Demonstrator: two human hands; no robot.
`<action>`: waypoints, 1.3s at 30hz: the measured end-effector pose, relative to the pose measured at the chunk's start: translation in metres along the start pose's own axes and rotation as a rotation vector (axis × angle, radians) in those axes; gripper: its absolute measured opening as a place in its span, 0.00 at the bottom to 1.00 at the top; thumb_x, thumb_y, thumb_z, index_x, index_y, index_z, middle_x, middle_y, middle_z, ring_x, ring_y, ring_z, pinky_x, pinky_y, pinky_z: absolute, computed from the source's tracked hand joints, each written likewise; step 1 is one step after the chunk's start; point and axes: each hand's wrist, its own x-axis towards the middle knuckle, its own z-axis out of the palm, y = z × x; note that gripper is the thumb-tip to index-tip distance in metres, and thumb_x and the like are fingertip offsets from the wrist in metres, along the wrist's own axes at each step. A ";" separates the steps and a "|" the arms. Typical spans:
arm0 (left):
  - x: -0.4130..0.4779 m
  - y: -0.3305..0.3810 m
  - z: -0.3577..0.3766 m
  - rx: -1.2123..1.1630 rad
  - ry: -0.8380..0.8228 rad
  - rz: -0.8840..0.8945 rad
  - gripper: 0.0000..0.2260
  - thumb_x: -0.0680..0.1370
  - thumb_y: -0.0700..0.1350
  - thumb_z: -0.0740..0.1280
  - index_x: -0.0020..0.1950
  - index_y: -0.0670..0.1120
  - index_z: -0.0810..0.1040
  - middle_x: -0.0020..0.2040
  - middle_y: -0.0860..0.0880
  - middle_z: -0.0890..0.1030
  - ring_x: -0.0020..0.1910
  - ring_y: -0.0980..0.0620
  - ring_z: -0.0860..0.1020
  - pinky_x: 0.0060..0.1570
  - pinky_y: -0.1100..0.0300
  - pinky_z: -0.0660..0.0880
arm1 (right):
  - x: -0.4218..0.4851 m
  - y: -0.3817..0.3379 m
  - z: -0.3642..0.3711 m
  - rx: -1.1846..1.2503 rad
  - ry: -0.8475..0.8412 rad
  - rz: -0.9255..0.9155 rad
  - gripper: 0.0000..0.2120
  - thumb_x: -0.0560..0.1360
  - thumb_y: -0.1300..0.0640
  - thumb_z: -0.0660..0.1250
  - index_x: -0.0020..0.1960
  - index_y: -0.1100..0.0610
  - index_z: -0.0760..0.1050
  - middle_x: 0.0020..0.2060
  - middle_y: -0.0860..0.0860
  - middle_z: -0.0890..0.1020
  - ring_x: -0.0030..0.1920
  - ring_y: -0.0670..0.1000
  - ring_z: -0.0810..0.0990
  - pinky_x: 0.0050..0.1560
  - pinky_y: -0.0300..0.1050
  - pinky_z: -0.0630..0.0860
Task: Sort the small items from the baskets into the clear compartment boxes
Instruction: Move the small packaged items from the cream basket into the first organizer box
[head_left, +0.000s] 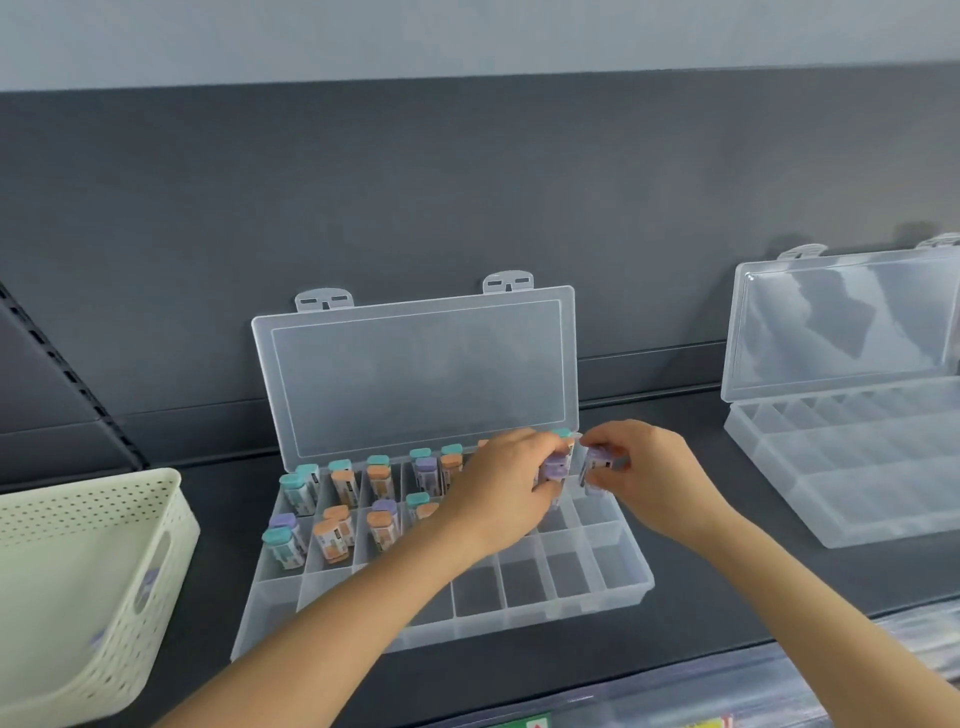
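Fingers (543, 493) of the left hand (504, 483) curl round a purple-capped tube (555, 470). They hold it roughly upright, cap uppermost and long axis near vertical, over the right end of the back row of the near compartment box (467, 623). Just beside it, the right hand (654, 473) pinches a second purple-capped tube (597, 460) between thumb and fingertips above the box's far right corner. That tube is blurred, so its lean cannot be told for sure.

Below and to the left of both hands, the sorted tubes (337, 530) stand upright in the back and middle rows of compartments, caps up, in teal, orange and purple. Each clear body carries a label with dark print, too small to read. The front row shows only bare dividers.

The box's lid (415, 374) stands open, leaning on the grey back panel, its two hang tabs at the top. The box rests on a dark shelf (727, 597).

A cream perforated basket (78, 571) sits at the left, well apart from the hands, with a purple shape showing through its handle slot. A second compartment box (857, 493) lies at the right, lid raised. Coloured tags along the shelf's front edge are illegible.
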 end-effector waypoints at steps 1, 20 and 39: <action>0.002 -0.001 0.003 0.027 -0.017 -0.009 0.12 0.78 0.43 0.65 0.61 0.47 0.76 0.58 0.51 0.79 0.54 0.51 0.75 0.53 0.59 0.73 | 0.001 0.004 0.003 -0.005 -0.017 -0.004 0.10 0.71 0.64 0.70 0.52 0.57 0.81 0.41 0.48 0.81 0.42 0.50 0.80 0.42 0.36 0.74; 0.012 -0.010 0.017 0.269 -0.085 -0.028 0.08 0.76 0.44 0.66 0.55 0.48 0.77 0.54 0.51 0.78 0.52 0.51 0.74 0.49 0.60 0.70 | 0.011 0.024 0.019 -0.171 -0.146 -0.198 0.08 0.76 0.62 0.65 0.52 0.57 0.80 0.47 0.52 0.80 0.44 0.51 0.77 0.45 0.39 0.75; -0.024 -0.028 -0.040 0.294 -0.015 -0.089 0.20 0.75 0.56 0.68 0.66 0.51 0.73 0.61 0.53 0.76 0.59 0.52 0.73 0.57 0.57 0.72 | 0.007 -0.039 0.012 -0.094 -0.117 -0.279 0.19 0.73 0.52 0.71 0.63 0.52 0.76 0.57 0.49 0.79 0.52 0.49 0.79 0.51 0.35 0.73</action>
